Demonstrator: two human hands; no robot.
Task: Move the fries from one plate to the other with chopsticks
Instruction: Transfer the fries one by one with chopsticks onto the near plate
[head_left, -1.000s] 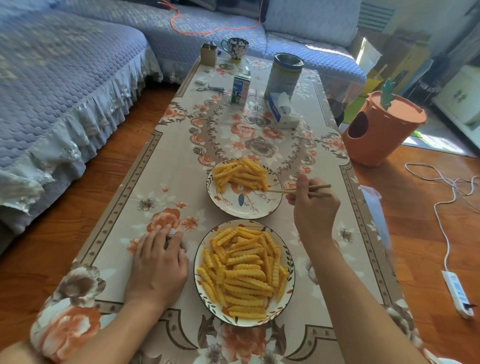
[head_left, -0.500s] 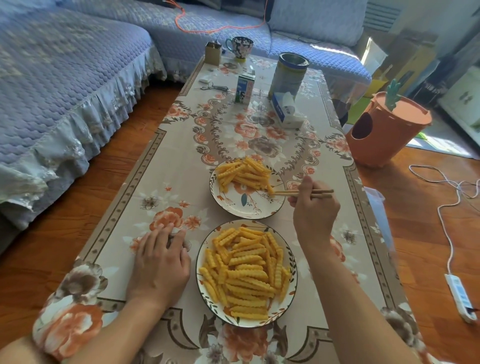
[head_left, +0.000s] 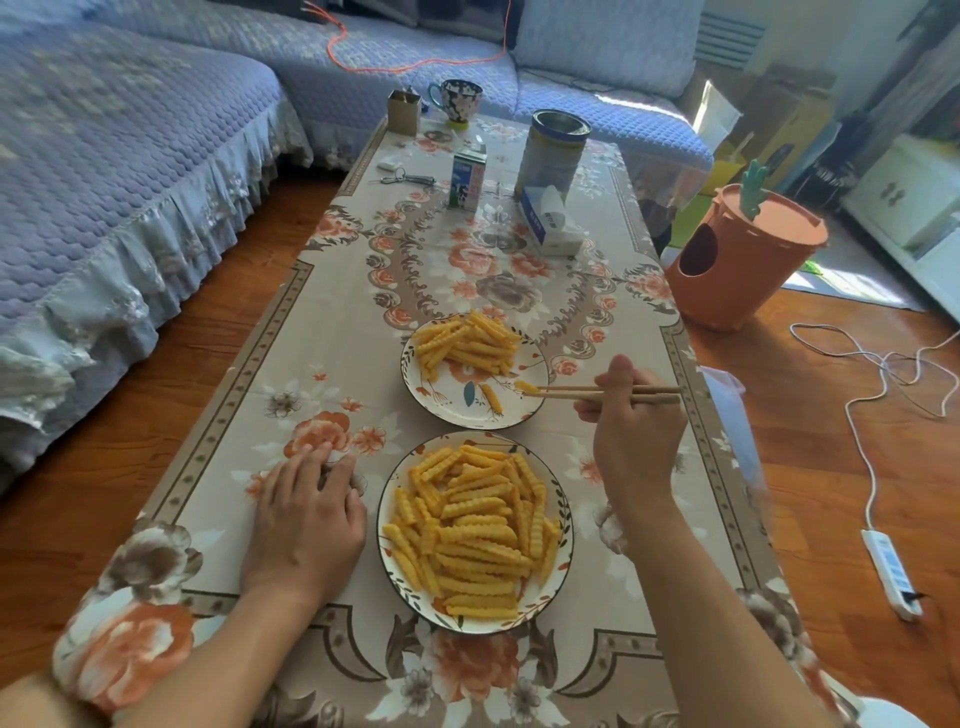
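Two floral plates stand on the table, one behind the other. The near plate (head_left: 385, 551) is heaped with crinkle-cut fries (head_left: 472, 525). The far plate (head_left: 457, 410) bears a smaller heap of fries (head_left: 467, 345) at its back and one loose fry (head_left: 491, 398) near its front. My right hand (head_left: 634, 431) grips a pair of chopsticks (head_left: 608, 393) that point left over the far plate's right rim, with a small fry piece (head_left: 524, 387) at their tips. My left hand (head_left: 306, 525) rests flat on the tablecloth left of the near plate.
Farther back on the table stand a tin can (head_left: 556, 150), a tissue pack (head_left: 550, 221), a milk carton (head_left: 468, 179), a mug (head_left: 457, 98) and a small box (head_left: 402, 111). A sofa (head_left: 104, 171) runs along the left. An orange bin (head_left: 743, 254) and a power strip (head_left: 891, 579) are on the floor to the right.
The chopstick tips have drawn back from the far heap to the plate's right front, now with a fry piece at them. One fry lies loose on the far plate. My left hand stayed still.
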